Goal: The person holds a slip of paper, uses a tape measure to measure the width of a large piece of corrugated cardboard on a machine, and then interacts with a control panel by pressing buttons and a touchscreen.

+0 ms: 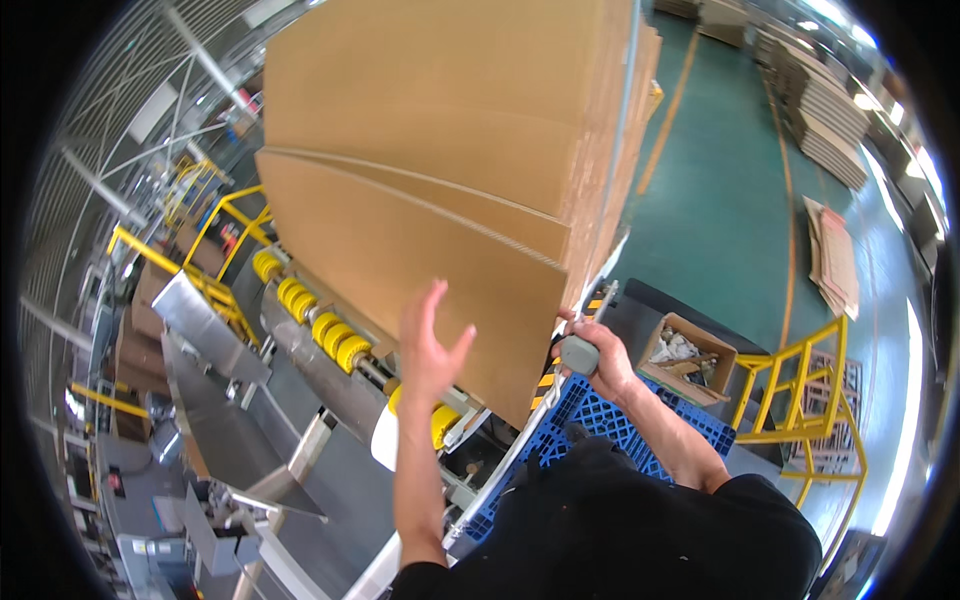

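Note:
Large brown cardboard sheets (pixel 430 250) fill the middle of the view, and the lower ones fan apart from the tall stack (pixel 430 90) behind them. My left hand (pixel 432 350) is raised in front of the lowest sheet, thumb and fingers spread, with nothing in it; whether it touches the board I cannot tell. At the sheet's right edge, my right hand (pixel 605 365) is closed around a small grey rounded tool (pixel 579 354). Its exact kind does not show, and part of it is hidden by the fingers.
Yellow rollers (pixel 325 328) run along the stack's lower left. Below me is a blue slotted platform (pixel 605 408), beside an open carton of scraps (pixel 690 355). Yellow railings (pixel 800 390) stand at right. More cardboard piles (pixel 830 130) lie across the green floor (pixel 720 190).

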Motion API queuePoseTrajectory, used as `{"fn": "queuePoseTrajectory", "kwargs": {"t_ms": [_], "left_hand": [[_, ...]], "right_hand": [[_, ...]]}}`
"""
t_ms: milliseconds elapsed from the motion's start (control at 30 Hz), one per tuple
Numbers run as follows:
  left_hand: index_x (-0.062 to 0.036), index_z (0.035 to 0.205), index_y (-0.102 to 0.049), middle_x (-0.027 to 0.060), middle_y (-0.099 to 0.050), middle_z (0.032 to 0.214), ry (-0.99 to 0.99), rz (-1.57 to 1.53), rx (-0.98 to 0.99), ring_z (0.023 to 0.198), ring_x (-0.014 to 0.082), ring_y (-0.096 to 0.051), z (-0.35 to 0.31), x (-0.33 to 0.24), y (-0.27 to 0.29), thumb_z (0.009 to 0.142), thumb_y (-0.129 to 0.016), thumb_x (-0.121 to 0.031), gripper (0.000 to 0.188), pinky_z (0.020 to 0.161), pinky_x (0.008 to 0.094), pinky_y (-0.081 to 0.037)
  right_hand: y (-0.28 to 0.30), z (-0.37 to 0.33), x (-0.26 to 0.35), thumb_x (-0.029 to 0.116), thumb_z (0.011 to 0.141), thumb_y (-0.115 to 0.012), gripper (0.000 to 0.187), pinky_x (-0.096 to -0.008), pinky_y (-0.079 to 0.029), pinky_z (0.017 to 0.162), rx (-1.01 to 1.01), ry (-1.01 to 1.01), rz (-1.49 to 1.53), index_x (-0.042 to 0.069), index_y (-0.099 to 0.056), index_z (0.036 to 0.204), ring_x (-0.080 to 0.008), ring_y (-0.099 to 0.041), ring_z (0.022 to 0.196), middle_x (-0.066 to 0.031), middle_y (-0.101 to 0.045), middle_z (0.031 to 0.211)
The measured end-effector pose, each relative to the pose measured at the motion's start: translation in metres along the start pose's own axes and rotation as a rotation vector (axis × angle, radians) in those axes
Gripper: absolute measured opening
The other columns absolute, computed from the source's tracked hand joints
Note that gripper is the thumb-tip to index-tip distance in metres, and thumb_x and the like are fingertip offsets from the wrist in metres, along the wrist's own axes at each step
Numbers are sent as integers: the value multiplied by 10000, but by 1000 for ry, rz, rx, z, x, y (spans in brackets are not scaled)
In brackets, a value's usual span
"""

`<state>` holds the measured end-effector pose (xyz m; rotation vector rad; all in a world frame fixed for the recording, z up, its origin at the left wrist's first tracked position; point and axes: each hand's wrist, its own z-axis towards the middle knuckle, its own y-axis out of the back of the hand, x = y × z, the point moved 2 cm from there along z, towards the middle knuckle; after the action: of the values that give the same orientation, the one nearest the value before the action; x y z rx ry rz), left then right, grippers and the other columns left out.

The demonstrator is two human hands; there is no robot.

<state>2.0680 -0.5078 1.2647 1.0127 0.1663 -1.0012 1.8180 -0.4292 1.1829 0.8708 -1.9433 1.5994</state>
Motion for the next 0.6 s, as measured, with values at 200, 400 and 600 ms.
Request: {"fn": "queuePoseTrajectory", "kwargs": {"t_ms": [200, 400, 600], "left_hand": [[-120, 1393, -561, 109, -553, 1440, -283, 257, 561, 1372, 289, -460, 97, 25, 44, 680, -900, -351, 823, 1201, 496, -286], [-117, 1467, -480, 110, -480, 1506, -543, 224, 285, 1419, 318, -401, 66, 43, 35, 738, -825, -519, 901, 1222, 529, -224], [-121, 1542, -375, 106, -344, 1618, -598, 211, 310, 1497, 311, -303, 82, 44, 16, 697, -843, -537, 1052, 1254, 526, -151]], "right_hand": [[-51, -51, -30, 265, 992, -558, 251, -332, -582, 619, 30, 9, 48, 19, -597, 1021, -199, -685, 890, -145, -549, 1406], [-26, -123, -94, 245, 1018, -518, 290, -298, -567, 651, -372, 133, -24, 11, -633, 1145, -160, -668, 893, -99, -692, 1047], [-1, -224, -199, 242, 994, -525, 218, -328, -542, 613, -680, -6, -7, 55, -637, 987, -173, -662, 851, -95, -700, 967]]}}
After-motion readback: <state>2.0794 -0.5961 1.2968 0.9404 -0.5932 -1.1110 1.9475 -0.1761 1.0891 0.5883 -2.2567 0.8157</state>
